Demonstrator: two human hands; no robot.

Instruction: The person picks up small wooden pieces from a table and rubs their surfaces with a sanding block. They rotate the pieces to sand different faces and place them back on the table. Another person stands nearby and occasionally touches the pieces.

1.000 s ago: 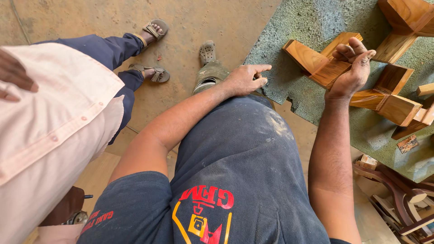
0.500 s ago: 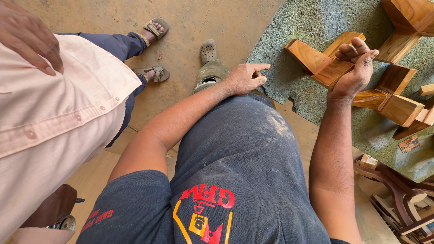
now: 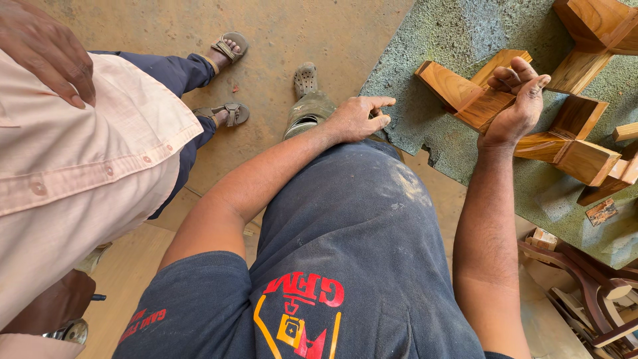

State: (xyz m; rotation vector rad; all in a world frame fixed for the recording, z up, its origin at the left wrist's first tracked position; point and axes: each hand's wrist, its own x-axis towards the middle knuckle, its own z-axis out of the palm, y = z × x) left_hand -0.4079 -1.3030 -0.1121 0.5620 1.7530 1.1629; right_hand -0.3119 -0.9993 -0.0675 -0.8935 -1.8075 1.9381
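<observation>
My right hand (image 3: 515, 106) is raised over the green table and grips a cross-shaped wooden joint piece (image 3: 465, 90), fingers curled round one of its arms. My left hand (image 3: 359, 118) rests on my raised knee with the fingers loosely bent and nothing in it. My foot in a worn clog (image 3: 306, 80) stands on the brown floor ahead.
More jointed wooden pieces (image 3: 578, 149) lie on the green textured table top (image 3: 438, 40), and another (image 3: 591, 33) at the far right. A person in a pale shirt (image 3: 86, 166) stands close on my left, sandalled feet (image 3: 229, 113) forward, hand (image 3: 46, 50) on chest. Dark chair parts (image 3: 591, 292) lie lower right.
The neighbouring person's hand has risen onto the shirt front and that person has shifted closer. My right hand has turned the wooden piece slightly; my left hand stays on the knee.
</observation>
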